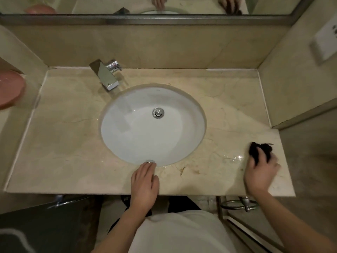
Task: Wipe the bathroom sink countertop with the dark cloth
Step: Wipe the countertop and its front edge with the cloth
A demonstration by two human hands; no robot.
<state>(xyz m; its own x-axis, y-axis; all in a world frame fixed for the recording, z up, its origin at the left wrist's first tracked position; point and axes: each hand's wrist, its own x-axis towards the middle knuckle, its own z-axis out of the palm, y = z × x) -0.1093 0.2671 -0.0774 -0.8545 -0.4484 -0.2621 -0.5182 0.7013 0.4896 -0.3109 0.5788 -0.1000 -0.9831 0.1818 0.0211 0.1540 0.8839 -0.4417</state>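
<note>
A beige marble countertop (pixel 69 143) surrounds a white oval sink (pixel 153 125). My right hand (pixel 260 172) presses a small dark cloth (pixel 259 149) onto the counter's right end, near the front edge, its fingers over the bunched cloth. A wet shiny streak (pixel 237 158) lies just left of the cloth. My left hand (pixel 145 183) rests flat on the counter's front edge, fingers straight, fingertips at the sink's near rim.
A chrome faucet (pixel 106 74) stands behind the sink at the left. A pink basin (pixel 10 88) sits at the far left. Walls box in the counter at the back and sides, with a mirror (pixel 145 5) above. A metal towel ring (pixel 238 205) hangs below the front right edge.
</note>
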